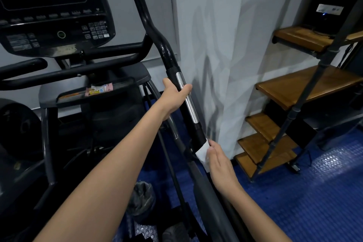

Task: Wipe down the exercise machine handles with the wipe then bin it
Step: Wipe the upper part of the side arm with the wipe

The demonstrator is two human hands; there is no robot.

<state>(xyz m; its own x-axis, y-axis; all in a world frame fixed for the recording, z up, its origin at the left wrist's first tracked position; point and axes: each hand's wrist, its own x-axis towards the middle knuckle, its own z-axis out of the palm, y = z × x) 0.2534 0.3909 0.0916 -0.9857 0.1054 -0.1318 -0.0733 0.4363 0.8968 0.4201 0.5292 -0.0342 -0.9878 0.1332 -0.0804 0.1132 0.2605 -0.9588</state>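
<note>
The machine's right handle [169,55] is a long black bar with a chrome strip [188,100], running from top centre down to the lower middle. My left hand [174,96] grips it around the chrome section. Lower down, my right hand [220,161] holds a white wipe [203,152] wrapped against the black part of the same handle, just below the chrome. The upper black part of the bar looks wet and shiny. A bin lined with a grey bag [142,200] stands on the floor under my left forearm.
The machine's console [55,15] and fixed handlebars [68,68] fill the upper left. A white wall [225,45] is close behind the handle. A wooden shelf rack with black poles [294,92] stands on the right on blue studded flooring [314,202].
</note>
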